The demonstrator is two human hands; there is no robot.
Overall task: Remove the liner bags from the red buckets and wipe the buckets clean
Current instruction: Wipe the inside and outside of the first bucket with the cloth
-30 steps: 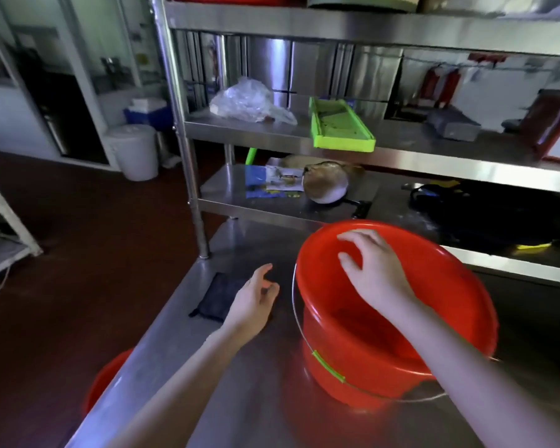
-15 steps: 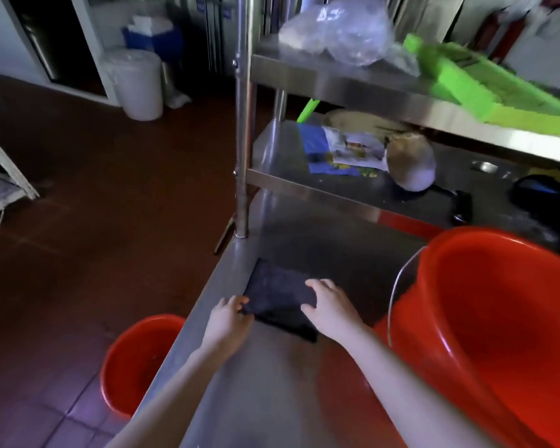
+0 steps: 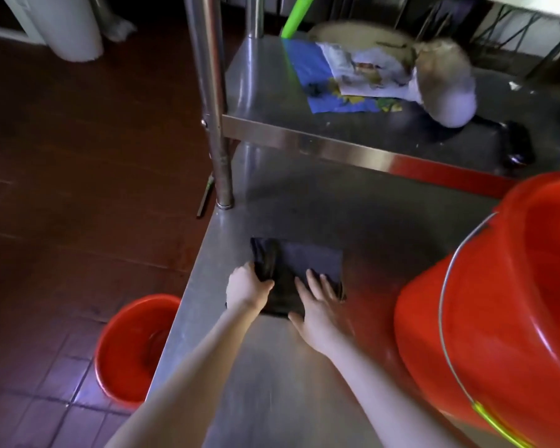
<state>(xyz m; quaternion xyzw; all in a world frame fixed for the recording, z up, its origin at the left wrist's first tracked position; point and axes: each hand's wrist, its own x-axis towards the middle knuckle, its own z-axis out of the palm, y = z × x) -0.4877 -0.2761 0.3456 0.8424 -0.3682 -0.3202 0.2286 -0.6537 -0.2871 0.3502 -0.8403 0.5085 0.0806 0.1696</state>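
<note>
Since half a second ago the left hand (image 3: 249, 287) has closed round the left edge of the dark cloth (image 3: 307, 260), which now stands bunched in a raised fold; before, that hand only touched the near left corner. Right hand (image 3: 320, 305) lies flat as before, fingers straight, pressing the cloth's near right part. Hands sit close together, a strip of cloth between them. Cloth lies on the steel tabletop (image 3: 304, 399) near its left edge, nearer than the shelf post (image 3: 214, 124). One red bucket (image 3: 498, 302) stands on the tabletop at right, apart from the cloth, wire handle (image 3: 444, 292) hanging down its side. A second red bucket (image 3: 126, 350) sits on the floor at left, just beside the tabletop edge and partly hidden by it. Far shelf (image 3: 265, 92) carries blue paper (image 3: 307, 69) and a pale round object (image 3: 450, 92), blurred.
</note>
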